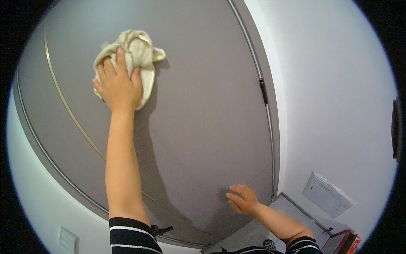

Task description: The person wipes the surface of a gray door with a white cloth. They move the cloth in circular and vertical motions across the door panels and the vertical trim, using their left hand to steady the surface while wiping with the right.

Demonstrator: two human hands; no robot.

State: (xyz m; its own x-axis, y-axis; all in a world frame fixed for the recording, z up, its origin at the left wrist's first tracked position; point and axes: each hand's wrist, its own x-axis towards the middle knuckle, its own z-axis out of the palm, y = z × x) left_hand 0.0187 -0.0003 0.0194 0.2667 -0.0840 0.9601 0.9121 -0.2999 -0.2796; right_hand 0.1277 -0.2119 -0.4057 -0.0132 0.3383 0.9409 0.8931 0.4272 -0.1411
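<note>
High on a large grey-brown door (pixel 203 106), my left hand (pixel 120 86) presses a crumpled cream cloth (pixel 146 51) flat against the surface. Its fingers are spread over the cloth, which bunches up above and beside them. The arm is stretched straight up and casts a shadow on the door. Lower down on the right, my right hand (pixel 243 200) holds nothing, with its fingers apart and slightly bent. It is close to the door's surface; whether it touches cannot be made out.
A hinge (pixel 263 91) sits on the door's right edge, and a black handle (pixel 161 230) shows at the lower left. On the white wall to the right is a pale panel (pixel 329 194). A red box (pixel 353 243) and a patterned shoe (pixel 269 244) are on the floor below.
</note>
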